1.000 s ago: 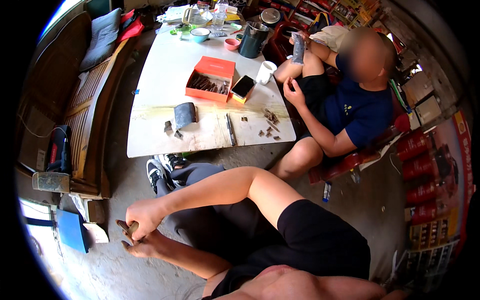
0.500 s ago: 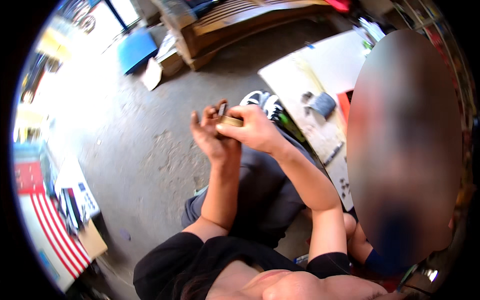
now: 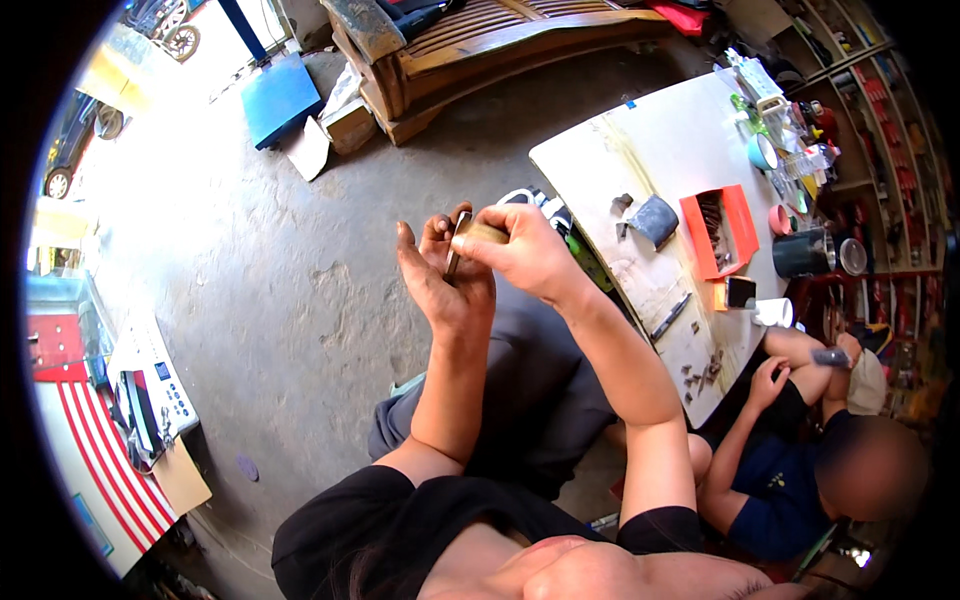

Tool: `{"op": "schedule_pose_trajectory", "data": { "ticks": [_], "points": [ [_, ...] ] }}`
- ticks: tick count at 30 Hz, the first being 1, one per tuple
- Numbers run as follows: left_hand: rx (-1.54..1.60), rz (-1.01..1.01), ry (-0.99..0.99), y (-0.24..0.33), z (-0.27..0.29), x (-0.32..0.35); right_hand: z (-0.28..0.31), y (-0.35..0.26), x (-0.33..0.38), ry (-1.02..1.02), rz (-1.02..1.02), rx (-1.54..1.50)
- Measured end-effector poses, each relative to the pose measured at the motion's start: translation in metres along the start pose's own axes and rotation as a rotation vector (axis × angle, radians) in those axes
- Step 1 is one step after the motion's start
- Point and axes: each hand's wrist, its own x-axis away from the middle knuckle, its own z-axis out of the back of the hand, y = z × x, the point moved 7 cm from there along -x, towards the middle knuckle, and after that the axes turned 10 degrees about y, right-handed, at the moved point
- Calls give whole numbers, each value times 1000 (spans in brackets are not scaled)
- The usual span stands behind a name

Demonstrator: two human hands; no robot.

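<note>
The left hand point(image 3: 447, 288) is turned palm up, thumb standing away, its curled fingers appearing to grasp a dark strip point(image 3: 456, 250) with a pale edge; the fingertips show dark staining. The right hand point(image 3: 530, 252) pinches a tan block point(image 3: 484, 232) between thumb and fingers, close against the strip; whether the two pieces touch cannot be told. Both are in hand above the lap, short of the table point(image 3: 660, 150); the cupped left palm presumably steadies the strip from below, leaving the right hand to control the block. On the table, an orange-red box point(image 3: 690, 234) stands open with dark sticks point(image 3: 711, 215) inside, probably for easy access. Nearer the wearer's edge lie a grey block point(image 3: 655, 222) beside dark fragments point(image 3: 622, 205), a dark pen-like tool point(image 3: 670, 316) and small brown pieces point(image 3: 708, 372), seemingly set within reach. A white mug point(image 3: 772, 312) stands toward the far side, near a seated person in a navy shirt point(image 3: 765, 505) whose hand holds a grey packet point(image 3: 830, 357). As to markings, the shirt bears a small yellow motif, and the white keypad device point(image 3: 168, 385) at left carries dark buttons and a small display; no lettering is legible on the held pieces.
</note>
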Motion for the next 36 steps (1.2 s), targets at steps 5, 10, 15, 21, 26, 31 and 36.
{"op": "schedule_pose_trajectory", "data": {
  "ticks": [5,10,15,21,26,31,36],
  "points": [
    [-8,-6,45,2,4,1,-4,-3,2,-31,-16,-17],
    [-16,38,38,2,8,-5,-5,3,-1,-36,12,71],
    [-62,-33,77,8,12,-2,-11,-2,5,-51,73,108],
    [-59,17,79,-3,12,0,6,-4,-3,38,33,40],
    [-73,-27,66,5,13,1,-9,-7,8,-48,68,105],
    [-69,23,100,3,16,1,0,-5,1,26,77,106],
    [-147,12,98,3,16,-4,-3,-6,6,-8,71,129]
  ]
}}
